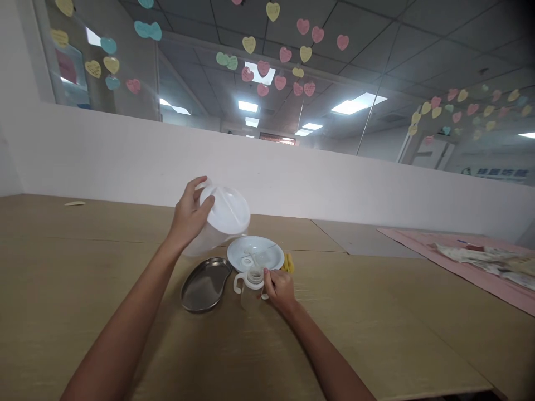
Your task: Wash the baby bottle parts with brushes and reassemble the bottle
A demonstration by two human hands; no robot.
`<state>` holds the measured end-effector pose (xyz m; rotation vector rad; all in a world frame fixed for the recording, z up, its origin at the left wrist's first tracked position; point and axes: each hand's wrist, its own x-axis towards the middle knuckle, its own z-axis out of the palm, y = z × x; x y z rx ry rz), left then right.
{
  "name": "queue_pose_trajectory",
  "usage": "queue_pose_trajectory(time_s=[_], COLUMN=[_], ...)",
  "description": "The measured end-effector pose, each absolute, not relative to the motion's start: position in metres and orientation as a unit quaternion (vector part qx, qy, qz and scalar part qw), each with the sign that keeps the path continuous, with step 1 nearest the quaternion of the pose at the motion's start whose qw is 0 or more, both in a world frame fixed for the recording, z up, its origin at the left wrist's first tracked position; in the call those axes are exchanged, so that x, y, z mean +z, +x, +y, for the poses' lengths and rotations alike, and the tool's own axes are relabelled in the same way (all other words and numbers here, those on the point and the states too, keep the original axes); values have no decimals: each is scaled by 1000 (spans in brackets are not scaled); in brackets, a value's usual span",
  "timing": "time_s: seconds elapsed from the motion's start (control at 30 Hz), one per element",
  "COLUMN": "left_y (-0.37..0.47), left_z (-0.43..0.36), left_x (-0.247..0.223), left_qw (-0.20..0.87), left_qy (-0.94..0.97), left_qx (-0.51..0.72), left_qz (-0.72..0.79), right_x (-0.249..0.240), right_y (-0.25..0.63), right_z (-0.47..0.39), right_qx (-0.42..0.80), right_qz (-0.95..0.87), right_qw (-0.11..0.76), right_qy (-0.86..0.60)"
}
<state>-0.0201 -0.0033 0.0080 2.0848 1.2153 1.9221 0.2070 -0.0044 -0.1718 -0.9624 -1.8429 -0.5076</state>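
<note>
A wooden tabletop (376, 312) spreads beneath both grips, with a pink sheet (507, 292) well off to the right of the right hand. The left hand (191, 214) holds a translucent pitcher (225, 214), thumb pressed to its white lid and fingers curled around the handle side; the pitcher is raised and tilted, its lid turned toward the right hand's side. Just beyond the right hand's grip sits a shallow pale bowl (273, 259). Below the left hand's grip and to its right, near the bowl, lies a kidney-shaped metal tray (204, 287). The right hand (280, 288) is closed at the right side of a clear two-handled bottle (251, 291), whose mouth is uncovered; whether its base touches the tabletop cannot be told. Smaller are a yellow object (290, 263), just past the right knuckles, and a clear-and-white piece (248, 261) inside the bowl.
</note>
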Motion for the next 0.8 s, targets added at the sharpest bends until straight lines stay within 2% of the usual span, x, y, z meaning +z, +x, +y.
queue_pose_trajectory(time_s=[0.1, 0.33, 0.8], left_y=[-17, 7, 7], left_z=[-16, -46, -57], left_x=[13, 16, 23], left_qw=[108, -10, -93], left_qy=[715, 795, 833], left_qx=[564, 465, 416], left_qz=[399, 388, 353], right_x=[-171, -174, -174], right_y=[208, 208, 207], right_z=[-5, -2, -1], right_qx=[-204, -196, -193], right_qz=[-758, -758, -761], right_qw=[473, 472, 470], right_qy=[-401, -404, -403])
